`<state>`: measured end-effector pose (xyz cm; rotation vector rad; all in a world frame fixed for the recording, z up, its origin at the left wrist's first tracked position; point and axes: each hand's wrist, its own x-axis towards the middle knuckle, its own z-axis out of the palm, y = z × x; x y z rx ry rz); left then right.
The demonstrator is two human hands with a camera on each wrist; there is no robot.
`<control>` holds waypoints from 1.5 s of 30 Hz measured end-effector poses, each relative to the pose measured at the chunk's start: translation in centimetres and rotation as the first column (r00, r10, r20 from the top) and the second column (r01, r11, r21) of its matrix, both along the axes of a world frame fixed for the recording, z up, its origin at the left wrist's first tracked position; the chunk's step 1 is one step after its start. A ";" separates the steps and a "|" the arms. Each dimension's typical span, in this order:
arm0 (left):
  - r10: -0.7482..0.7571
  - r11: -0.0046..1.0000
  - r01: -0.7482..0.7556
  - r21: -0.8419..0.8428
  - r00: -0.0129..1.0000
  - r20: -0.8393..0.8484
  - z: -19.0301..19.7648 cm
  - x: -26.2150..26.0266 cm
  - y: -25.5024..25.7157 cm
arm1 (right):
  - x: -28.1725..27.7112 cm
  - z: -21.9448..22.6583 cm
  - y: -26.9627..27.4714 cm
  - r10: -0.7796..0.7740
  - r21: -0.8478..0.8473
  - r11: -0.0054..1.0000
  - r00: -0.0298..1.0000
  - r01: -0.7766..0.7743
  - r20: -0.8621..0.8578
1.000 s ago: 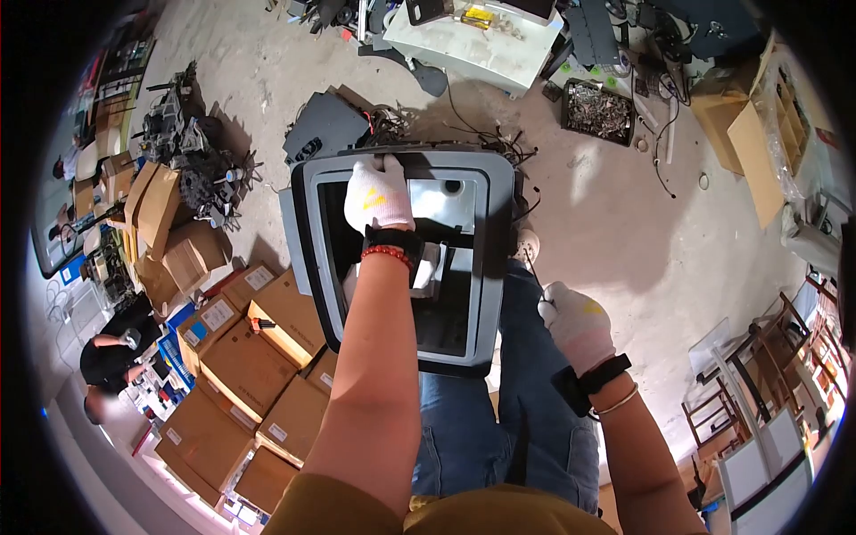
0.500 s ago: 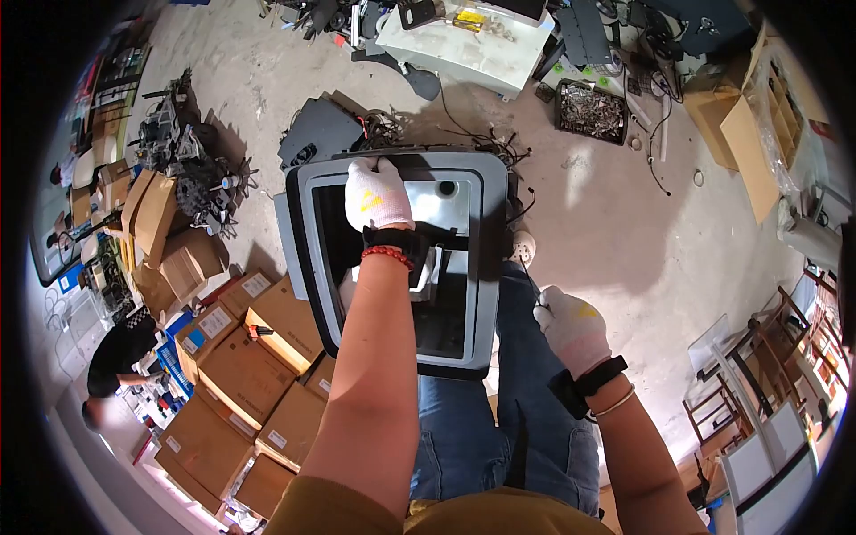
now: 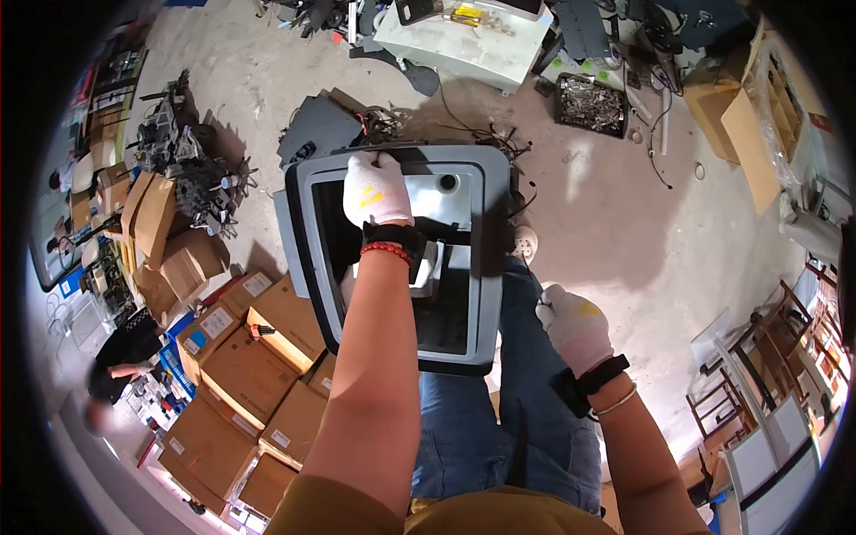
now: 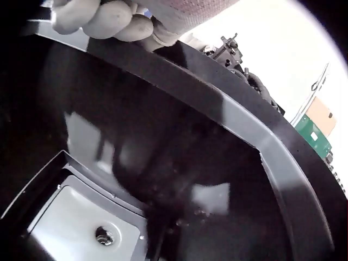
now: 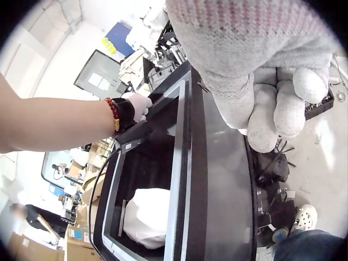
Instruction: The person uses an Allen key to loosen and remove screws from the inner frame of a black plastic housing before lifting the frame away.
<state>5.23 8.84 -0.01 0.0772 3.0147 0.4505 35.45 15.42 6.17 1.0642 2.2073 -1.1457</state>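
A grey and black open-fronted housing [image 3: 489, 267] stands in front of my legs. My left hand [image 3: 374, 189], in a white knitted glove, grips its far rim, with the fingers [image 4: 106, 19] bent over the edge in the left wrist view. Inside are a pale panel with a round hole [image 4: 81, 223] and a white bundle [image 5: 147, 217]. To the right of the housing, my gloved right hand [image 3: 575, 328] has its fingers curled and holds a thin dark shaft [image 3: 534, 275] between thumb and fingers. I cannot tell what tool or part the shaft belongs to.
Cardboard boxes [image 3: 245, 374] are stacked at the left. Cables [image 3: 499, 138] and dark parts lie behind the housing. A black crate of small metal pieces [image 3: 591, 105] sits on the floor near a white cabinet [image 3: 468, 45]. Another person [image 3: 116, 370] is at the far left.
Both hands keep nearly the same pose, the left on the rim and the right on the shaft. The head view has shifted slightly, and the person at the far left has changed posture.
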 end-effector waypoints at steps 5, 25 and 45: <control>-0.086 0.986 0.097 -0.138 0.993 0.081 0.8 -0.8 0.0 | 0.3 -0.4 -0.4 0.001 -0.012 1.000 0.999 0.000 0.034; 0.051 0.999 -0.050 -0.022 0.996 0.074 1.3 0.8 0.2 | 1.1 -0.6 -1.1 0.050 -0.007 0.999 0.999 -0.051 -0.010; 0.097 0.879 -0.152 0.452 0.985 0.143 -1.7 0.6 -2.1 | 1.5 -0.7 -1.0 -0.005 -0.046 0.999 0.999 0.007 0.042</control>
